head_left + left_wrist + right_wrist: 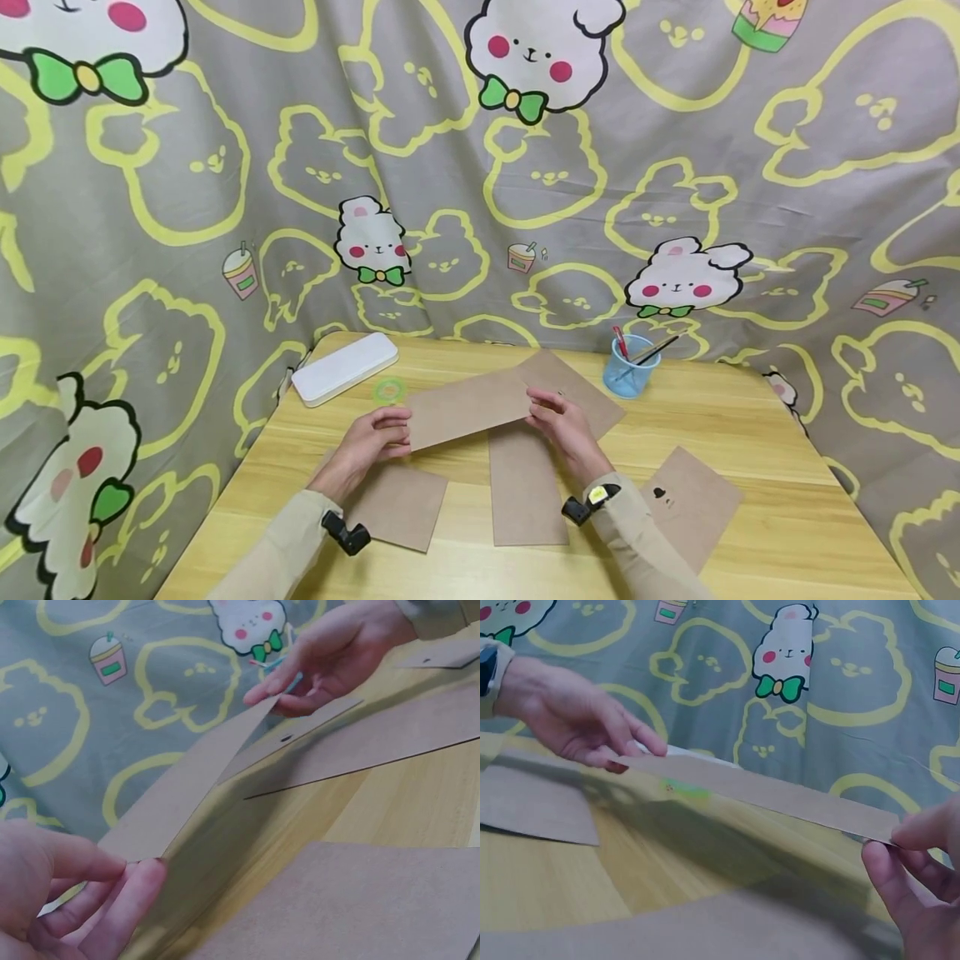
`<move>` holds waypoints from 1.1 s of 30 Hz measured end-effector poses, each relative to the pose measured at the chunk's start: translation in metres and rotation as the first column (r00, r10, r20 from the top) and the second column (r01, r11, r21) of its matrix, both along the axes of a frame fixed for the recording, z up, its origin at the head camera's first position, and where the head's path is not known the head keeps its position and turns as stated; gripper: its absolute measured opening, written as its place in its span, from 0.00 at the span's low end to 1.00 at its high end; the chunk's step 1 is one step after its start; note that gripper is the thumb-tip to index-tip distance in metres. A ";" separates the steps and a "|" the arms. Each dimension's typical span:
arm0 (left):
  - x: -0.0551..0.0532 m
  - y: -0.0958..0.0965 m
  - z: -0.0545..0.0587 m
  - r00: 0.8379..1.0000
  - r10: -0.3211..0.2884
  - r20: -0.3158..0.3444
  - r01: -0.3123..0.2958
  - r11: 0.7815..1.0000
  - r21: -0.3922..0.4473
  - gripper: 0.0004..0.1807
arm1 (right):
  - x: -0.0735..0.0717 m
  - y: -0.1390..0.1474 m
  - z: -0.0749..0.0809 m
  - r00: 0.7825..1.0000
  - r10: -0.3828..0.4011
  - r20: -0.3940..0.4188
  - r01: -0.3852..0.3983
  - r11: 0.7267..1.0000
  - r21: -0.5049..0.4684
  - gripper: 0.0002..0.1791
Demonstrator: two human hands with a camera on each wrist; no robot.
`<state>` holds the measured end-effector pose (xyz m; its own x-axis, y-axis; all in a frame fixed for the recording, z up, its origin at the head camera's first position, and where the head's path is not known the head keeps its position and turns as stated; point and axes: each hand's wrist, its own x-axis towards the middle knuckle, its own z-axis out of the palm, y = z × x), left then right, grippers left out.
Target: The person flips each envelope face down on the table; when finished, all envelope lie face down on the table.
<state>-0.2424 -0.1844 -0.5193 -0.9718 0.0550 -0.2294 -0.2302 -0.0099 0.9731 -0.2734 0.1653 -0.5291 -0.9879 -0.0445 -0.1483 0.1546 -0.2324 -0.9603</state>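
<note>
Between both hands a rectangular sheet of brown cardboard [465,410] is held above the table, its left end a little lower in the head view. My left hand [372,439] pinches the left short edge; in the left wrist view its thumb and fingers [139,900] meet at the corner. At the opposite end, my right hand [564,427] pinches the right edge, thumb below and fingers [930,823] above in the right wrist view. The held sheet casts a shadow on the wood and overlaps a long cardboard strip [528,500] and a back cardboard piece [588,396] with a small dark hole.
A cardboard piece [405,510] lies by the left forearm, another [701,504] with a dark hole beside the right forearm. Toward the back of the wooden table [757,417] are a white case [345,369], a green tape roll [390,390] and a blue pen cup [628,379].
</note>
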 end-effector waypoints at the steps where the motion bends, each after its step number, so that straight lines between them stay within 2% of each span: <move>1: 0.000 0.000 0.000 1.000 0.010 0.004 -0.010 1.000 0.001 0.23 | -0.002 -0.002 -0.001 1.000 -0.007 -0.001 0.007 1.000 -0.008 0.24; 11: 0.001 0.000 -0.003 0.996 0.079 0.030 -0.079 0.997 0.001 0.23 | -0.017 -0.021 0.001 1.000 -0.010 -0.003 0.010 0.999 -0.043 0.23; 15: 0.000 -0.001 -0.003 0.995 0.091 0.047 -0.091 0.996 -0.002 0.24 | -0.026 -0.032 0.002 0.999 -0.043 -0.003 0.043 0.998 -0.035 0.20; 23: -0.001 -0.002 -0.002 0.993 0.088 0.075 -0.089 0.996 0.005 0.25 | -0.040 -0.047 0.005 0.991 -0.135 0.003 0.135 0.991 -0.007 0.15; 33: -0.001 -0.001 -0.002 0.991 0.068 0.113 -0.069 0.998 0.010 0.25 | -0.046 -0.048 0.001 0.984 -0.175 0.022 0.174 0.984 0.034 0.14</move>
<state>-0.2433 -0.1855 -0.5213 -0.9416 -0.0069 -0.3367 -0.3361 -0.0431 0.9408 -0.3192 0.1177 -0.5284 -0.9761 0.1335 -0.1714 0.1382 -0.2270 -0.9640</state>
